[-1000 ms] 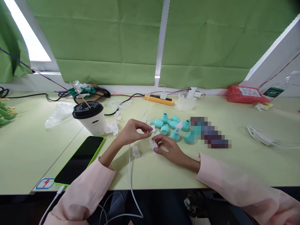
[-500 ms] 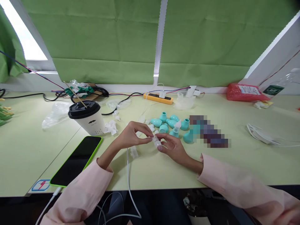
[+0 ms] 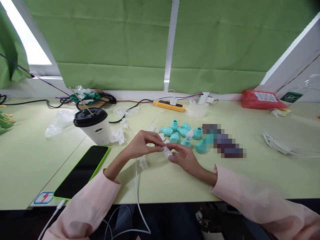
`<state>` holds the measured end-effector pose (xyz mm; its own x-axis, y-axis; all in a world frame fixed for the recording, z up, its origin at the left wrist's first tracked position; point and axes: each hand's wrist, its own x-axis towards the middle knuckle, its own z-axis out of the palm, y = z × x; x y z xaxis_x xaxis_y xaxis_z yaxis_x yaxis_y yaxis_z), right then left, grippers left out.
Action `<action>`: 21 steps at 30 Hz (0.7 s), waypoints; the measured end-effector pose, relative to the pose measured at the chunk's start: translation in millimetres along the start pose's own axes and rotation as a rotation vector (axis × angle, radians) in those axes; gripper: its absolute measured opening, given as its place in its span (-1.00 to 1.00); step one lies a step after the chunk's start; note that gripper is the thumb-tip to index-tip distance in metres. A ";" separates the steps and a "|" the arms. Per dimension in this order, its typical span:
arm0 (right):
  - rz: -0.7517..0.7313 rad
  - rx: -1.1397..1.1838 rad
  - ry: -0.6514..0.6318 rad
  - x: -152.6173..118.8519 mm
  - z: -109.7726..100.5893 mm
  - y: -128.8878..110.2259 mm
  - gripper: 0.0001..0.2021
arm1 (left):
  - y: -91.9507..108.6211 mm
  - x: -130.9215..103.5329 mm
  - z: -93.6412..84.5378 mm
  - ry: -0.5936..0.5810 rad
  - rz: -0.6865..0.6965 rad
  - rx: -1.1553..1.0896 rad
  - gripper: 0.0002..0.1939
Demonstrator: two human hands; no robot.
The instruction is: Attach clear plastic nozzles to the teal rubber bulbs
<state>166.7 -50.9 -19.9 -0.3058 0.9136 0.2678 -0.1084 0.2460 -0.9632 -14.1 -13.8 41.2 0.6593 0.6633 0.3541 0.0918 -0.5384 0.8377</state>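
Observation:
Near the middle of the table, my right hand (image 3: pixel 186 158) grips a small translucent white piece (image 3: pixel 168 153) between thumb and fingers. My left hand (image 3: pixel 143 145) pinches the upper end of the same piece, its thumb and fingertips pressed together. Several turquoise rounded pieces (image 3: pixel 183 132) lie just beyond my hands; one upright piece (image 3: pixel 186 142) has a translucent white part (image 3: pixel 189 134) on top. Another clear piece (image 3: pixel 143 162) lies on the table below my left hand. Small white bits are partly hidden behind my fingers.
A lidded paper cup (image 3: pixel 96 128) and a black phone (image 3: pixel 82 171) in a green case stand and lie at left. A white cable (image 3: pixel 136 186) crosses the table's front edge. Farther back are an orange power strip (image 3: pixel 169 105) and a red package (image 3: pixel 261 99); a blurred patch covers something at right.
My left fingertips have shifted slightly right and closed in on the top of the clear piece. My right hand has barely moved.

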 end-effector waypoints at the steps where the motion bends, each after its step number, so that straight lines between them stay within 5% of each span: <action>1: 0.001 0.002 -0.001 0.0 -0.1 -0.2 -0.73 | -0.3 0.1 0.3 0.003 -0.001 -0.004 -0.86; 14: 0.026 0.052 0.036 0.7 3.0 -8.6 -0.74 | -1.3 -0.1 3.8 0.016 -0.004 0.072 -0.83; 21: 0.098 0.069 0.093 1.8 2.7 -11.5 -0.74 | 0.6 -1.4 6.4 0.079 0.166 0.351 -0.79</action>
<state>164.8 -53.0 -8.2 -0.2291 0.9591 0.1664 -0.1482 0.1346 -0.9798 -10.2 -18.4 38.6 0.6285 0.5828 0.5151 0.2473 -0.7776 0.5781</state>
